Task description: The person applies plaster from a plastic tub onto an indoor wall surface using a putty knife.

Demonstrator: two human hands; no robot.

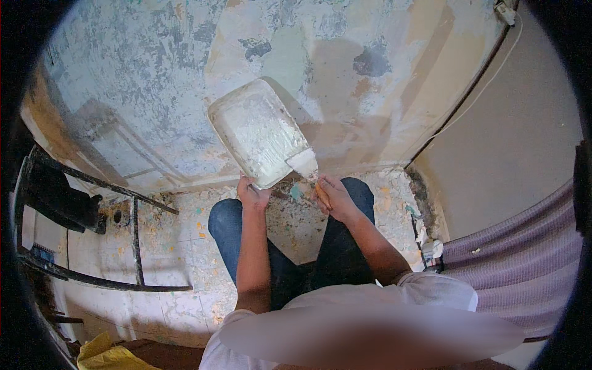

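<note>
My left hand (253, 193) grips the near edge of a shallow white tray (254, 123), holding it tilted in front of the wall. Wet-looking whitish paste is smeared across the tray's inside. In my right hand (334, 197) is a putty knife (303, 163), my fingers closed around its orange-brown handle. Its broad blade, coated with the pale material, lies at the tray's lower right corner. Both hands are above my bent knees.
A patchy, scraped wall (154, 68) stands close ahead. Paint flakes and debris litter the tiled floor (166, 246). A dark metal ladder-like frame (137, 246) is at left, a purple cloth (512, 259) at right. Yellow material (108, 354) lies lower left.
</note>
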